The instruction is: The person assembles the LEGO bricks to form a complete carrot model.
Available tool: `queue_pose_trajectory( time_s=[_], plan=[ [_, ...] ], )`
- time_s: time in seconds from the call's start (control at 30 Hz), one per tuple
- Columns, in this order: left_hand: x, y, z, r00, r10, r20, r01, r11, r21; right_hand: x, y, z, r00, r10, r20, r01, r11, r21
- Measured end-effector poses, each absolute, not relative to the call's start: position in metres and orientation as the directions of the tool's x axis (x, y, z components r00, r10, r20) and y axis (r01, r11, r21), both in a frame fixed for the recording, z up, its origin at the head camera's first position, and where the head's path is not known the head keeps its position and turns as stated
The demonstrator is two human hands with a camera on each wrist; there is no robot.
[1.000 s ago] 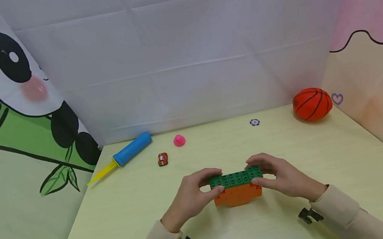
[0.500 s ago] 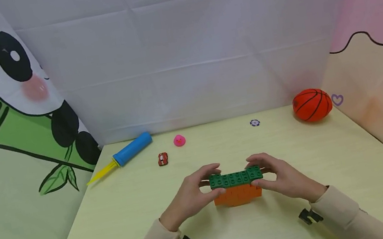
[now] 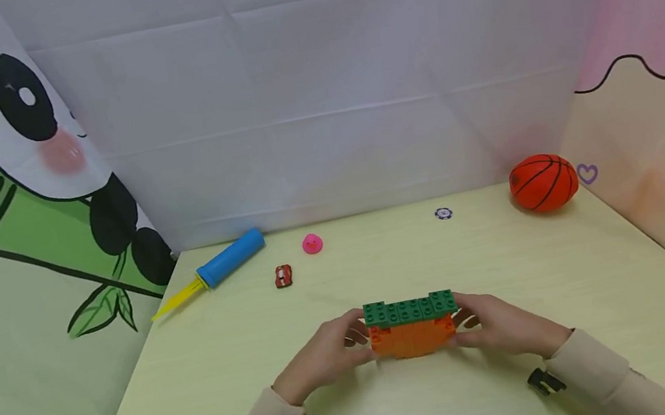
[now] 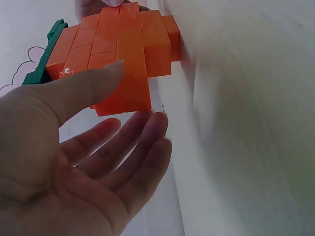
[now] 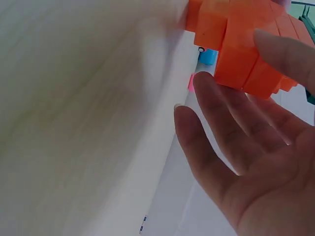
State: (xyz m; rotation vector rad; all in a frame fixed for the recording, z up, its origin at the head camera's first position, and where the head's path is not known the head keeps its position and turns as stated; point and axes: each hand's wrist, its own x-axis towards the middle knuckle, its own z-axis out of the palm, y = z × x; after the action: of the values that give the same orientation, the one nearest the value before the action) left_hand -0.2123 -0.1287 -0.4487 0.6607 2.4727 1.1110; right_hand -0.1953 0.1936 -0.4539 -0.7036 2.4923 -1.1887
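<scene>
A building-brick model (image 3: 413, 339) stands on the table, with an orange stepped body and a row of green studded bricks (image 3: 410, 310) along its top. My left hand (image 3: 322, 356) holds the orange body at its left end. In the left wrist view the thumb (image 4: 93, 88) lies across the front of the orange bricks (image 4: 130, 64), with the fingers bent behind and beside them. At the opposite end my right hand (image 3: 508, 325) grips the body likewise, its thumb (image 5: 283, 51) over the front of the orange bricks (image 5: 246, 49).
Behind the model lie a small red toy car (image 3: 283, 276), a pink rubber duck (image 3: 312, 243) and a blue-and-yellow pump (image 3: 231, 260). A poker chip (image 3: 444, 213) and an orange basketball (image 3: 544, 183) sit toward the back right. Printed cloth walls (image 3: 316, 95) enclose the table.
Both hands have shifted down from the green top row to the ends of the orange body. The model stays in about the same place.
</scene>
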Motion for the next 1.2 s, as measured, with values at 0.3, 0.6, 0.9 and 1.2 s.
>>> queue_pose_trajectory(
  time_s=[0.3, 0.6, 0.9, 1.2],
  plan=[
    [-0.214, -0.131, -0.452, -0.861, 0.504, -0.076, 0.263, 0.567, 0.78, -0.198, 0.192, -0.459, -0.857, -0.513, -0.046, -0.27, 0.523, -0.809],
    [-0.211, -0.135, -0.45, -0.863, 0.486, -0.139, 0.167, 0.534, 0.829, -0.199, 0.187, -0.459, -0.902, -0.416, -0.111, -0.152, 0.55, -0.821],
    [-0.206, -0.13, -0.451, -0.802, 0.512, -0.307, 0.078, 0.599, 0.797, -0.197, 0.181, -0.461, -0.883, -0.379, -0.278, -0.003, 0.596, -0.803],
    [-0.206, -0.123, -0.445, -0.766, 0.527, -0.368, 0.092, 0.656, 0.749, -0.197, 0.181, -0.461, -0.85, -0.399, -0.343, 0.061, 0.572, -0.818]
  ],
)
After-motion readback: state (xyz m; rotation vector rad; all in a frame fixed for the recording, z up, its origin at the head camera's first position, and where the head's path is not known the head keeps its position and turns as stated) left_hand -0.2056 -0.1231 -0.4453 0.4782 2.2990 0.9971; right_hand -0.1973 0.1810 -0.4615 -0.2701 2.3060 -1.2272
